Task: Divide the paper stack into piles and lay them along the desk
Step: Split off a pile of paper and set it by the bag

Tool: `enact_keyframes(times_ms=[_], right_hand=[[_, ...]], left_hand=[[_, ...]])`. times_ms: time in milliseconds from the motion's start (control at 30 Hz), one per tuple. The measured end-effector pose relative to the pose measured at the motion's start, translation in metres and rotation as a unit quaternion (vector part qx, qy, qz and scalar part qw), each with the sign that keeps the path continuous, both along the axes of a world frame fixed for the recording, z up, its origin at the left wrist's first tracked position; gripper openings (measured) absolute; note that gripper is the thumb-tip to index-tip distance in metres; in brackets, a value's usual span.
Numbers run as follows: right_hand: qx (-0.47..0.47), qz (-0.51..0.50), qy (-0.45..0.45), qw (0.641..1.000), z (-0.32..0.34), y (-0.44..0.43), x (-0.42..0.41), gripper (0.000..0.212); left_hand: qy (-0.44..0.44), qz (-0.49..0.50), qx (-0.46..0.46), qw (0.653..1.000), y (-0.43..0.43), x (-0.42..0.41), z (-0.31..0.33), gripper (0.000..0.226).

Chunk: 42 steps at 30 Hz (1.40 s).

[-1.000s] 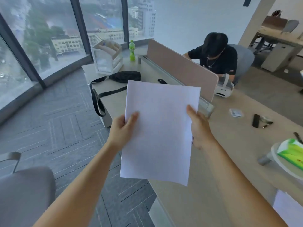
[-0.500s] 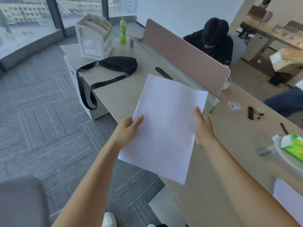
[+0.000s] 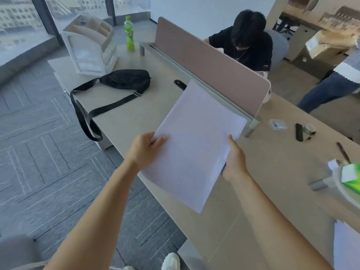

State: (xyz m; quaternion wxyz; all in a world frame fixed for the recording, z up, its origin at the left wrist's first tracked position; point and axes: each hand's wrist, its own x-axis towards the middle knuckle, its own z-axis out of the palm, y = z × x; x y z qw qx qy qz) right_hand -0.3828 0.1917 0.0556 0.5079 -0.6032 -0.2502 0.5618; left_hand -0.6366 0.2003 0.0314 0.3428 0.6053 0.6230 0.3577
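A: Both hands are on the paper stack [image 3: 196, 145], which hangs tilted in the air above the near edge of the table [image 3: 136, 115]. How should the first pile come off?

B: Judging by the hold, keep the right hand [image 3: 234, 162] clamped on the stack's right edge, thumb on top, fingers under. Let the left hand [image 3: 145, 152] thumb off a thin sheaf at the left edge, then slide it free flat so the sheets do not fan.

A: And where does it go?

B: The bare stretch of table at ten o'clock from the stack, short of the black bag [image 3: 125, 78], looks clear. Lay the sheaf square to the table edge.

A: Where does the stack lie against each grip?

B: The left grip pinches its nine o'clock edge; the right grip holds at about four o'clock. Most of the paper reaches away towards twelve o'clock, and one corner droops at six.
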Motion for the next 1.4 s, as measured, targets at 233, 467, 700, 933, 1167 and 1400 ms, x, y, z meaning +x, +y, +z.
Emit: enact_keyframes(times_ms=[233,467,700,933,1167,1400], right_hand=[[0.024,-0.026,-0.069,0.997,-0.023,0.073,-0.019,0.021],[-0.032,-0.04,-0.118,0.992,-0.076,0.195,-0.067,0.022],[-0.116,-0.074,-0.11,0.984,-0.149,0.325,-0.114,0.026],[-0.168,-0.049,-0.115,0.978,-0.205,0.409,-0.113,0.026],[-0.224,0.015,-0.096,0.97,-0.216,0.447,-0.098,0.024],[-0.247,0.063,-0.17,0.952,-0.207,0.479,-0.089,0.025]], left_hand=[[0.071,0.011,-0.043,0.996,0.067,-0.007,-0.019,0.047],[0.077,0.029,-0.103,0.991,0.187,-0.044,-0.083,0.046],[0.117,0.005,-0.167,0.979,0.333,-0.086,-0.141,0.04],[0.17,-0.054,-0.183,0.967,0.45,-0.101,-0.188,0.04],[0.217,-0.061,-0.204,0.953,0.502,-0.099,-0.206,0.04],[0.247,-0.045,-0.206,0.946,0.527,-0.088,-0.211,0.038]])
